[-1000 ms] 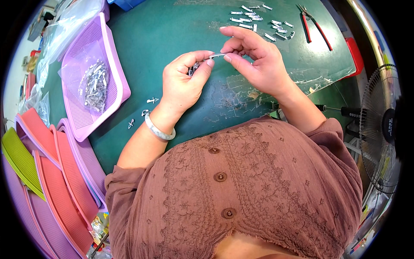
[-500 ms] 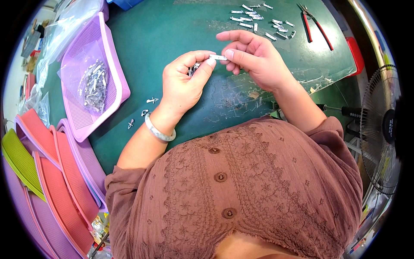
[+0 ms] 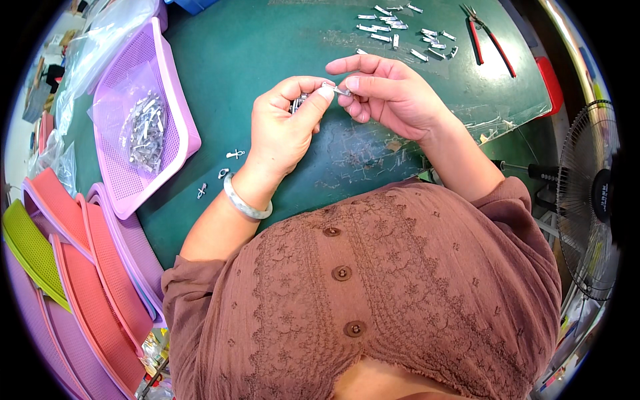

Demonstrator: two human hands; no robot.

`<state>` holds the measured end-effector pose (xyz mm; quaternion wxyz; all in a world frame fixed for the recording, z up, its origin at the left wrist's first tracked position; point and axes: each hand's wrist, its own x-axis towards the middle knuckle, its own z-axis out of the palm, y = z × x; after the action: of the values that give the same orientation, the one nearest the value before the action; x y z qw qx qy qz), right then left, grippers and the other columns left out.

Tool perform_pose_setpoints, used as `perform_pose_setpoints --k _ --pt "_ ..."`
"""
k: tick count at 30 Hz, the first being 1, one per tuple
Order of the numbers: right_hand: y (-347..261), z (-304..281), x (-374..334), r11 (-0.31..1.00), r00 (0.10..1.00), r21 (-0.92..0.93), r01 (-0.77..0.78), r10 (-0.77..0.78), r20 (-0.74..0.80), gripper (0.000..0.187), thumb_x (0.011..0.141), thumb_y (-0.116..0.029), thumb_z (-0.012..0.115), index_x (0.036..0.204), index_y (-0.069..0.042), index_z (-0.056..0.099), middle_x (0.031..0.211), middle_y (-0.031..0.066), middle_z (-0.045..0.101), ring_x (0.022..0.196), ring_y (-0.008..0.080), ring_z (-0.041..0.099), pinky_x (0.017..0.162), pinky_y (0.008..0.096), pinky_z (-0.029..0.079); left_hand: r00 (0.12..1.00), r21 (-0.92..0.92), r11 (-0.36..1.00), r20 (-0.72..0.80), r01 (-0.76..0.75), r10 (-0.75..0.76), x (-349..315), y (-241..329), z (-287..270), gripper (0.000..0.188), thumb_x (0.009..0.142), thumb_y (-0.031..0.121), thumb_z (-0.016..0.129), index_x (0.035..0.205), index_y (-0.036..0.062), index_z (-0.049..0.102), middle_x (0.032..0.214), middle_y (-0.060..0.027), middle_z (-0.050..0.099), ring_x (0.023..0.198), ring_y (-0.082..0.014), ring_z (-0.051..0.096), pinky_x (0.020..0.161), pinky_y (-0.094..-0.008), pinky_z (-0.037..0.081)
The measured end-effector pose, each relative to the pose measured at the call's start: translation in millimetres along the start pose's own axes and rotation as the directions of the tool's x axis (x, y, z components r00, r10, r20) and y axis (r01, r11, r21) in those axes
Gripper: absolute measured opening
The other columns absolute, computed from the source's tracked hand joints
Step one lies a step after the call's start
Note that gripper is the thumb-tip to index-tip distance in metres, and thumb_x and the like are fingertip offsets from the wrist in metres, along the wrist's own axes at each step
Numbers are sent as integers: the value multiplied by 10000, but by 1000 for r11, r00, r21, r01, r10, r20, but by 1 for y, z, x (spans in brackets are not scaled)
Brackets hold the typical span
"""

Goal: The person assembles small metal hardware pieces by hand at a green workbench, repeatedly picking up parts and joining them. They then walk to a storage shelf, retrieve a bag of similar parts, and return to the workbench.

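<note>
A small silver metal piece (image 3: 339, 91) is pinched between my two hands, over the green tabletop. My left hand (image 3: 287, 120) grips one end with thumb and forefinger. More small metal parts (image 3: 299, 103) are tucked in its curled fingers, mostly hidden. The thumb and fingertips of my right hand (image 3: 393, 93) close on the other end, with its forefinger stretched out above. Just beyond that forefinger lies a loose metal piece (image 3: 361, 51). Several similar silver pieces (image 3: 381, 28) are scattered at the far side. Beside my left wrist are 3 small metal fittings (image 3: 235, 155).
Red-handled pliers (image 3: 490, 43) lie at the far right, near a red container (image 3: 548, 87). A purple basket (image 3: 190, 137) on the left holds a clear bag of metal parts (image 3: 148, 130). Coloured baskets (image 3: 100, 300) are stacked at lower left. A fan (image 3: 587, 200) stands at right.
The pinched piece has turned from lying flat to slanting down toward my right hand. My right hand has shifted slightly down and left, and a loose piece now shows beyond its forefinger.
</note>
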<state>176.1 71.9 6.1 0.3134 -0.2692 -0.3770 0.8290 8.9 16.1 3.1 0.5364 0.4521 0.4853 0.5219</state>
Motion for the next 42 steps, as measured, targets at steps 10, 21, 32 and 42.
perform_pose_setpoints --k 10,21,32,42 --pt "1 1 0 997 1000 -72 -15 15 1 257 820 -68 558 1058 18 509 760 75 584 638 107 552 549 203 445 988 -175 973 33 151 -148 0 2 -1 104 822 119 589 862 24 593 613 25 515 481 -29 430 415 -155 308" --pt "-18 -24 -4 578 894 -778 245 -445 -49 295 824 -31 515 1119 -17 514 808 21 588 679 75 517 607 206 428 944 -497 806 230 322 -235 7 -4 -13 124 828 114 474 877 19 536 701 -56 501 560 -110 472 395 -169 313" --pt "-9 -26 4 -149 850 -960 238 -446 280 321 726 7 541 1029 -91 583 800 63 611 823 235 539 714 348 450 892 -614 651 358 447 -275 13 -10 -22 155 848 121 467 924 0 527 837 -128 531 663 -170 525 390 -177 382" --pt "-15 -21 4 377 913 -874 305 -377 156 358 761 32 563 1107 -56 551 810 28 616 757 101 563 704 234 448 888 -418 786 275 455 -368 12 -3 -14 200 850 123 515 989 -20 525 712 -43 509 604 -104 498 372 -151 327"
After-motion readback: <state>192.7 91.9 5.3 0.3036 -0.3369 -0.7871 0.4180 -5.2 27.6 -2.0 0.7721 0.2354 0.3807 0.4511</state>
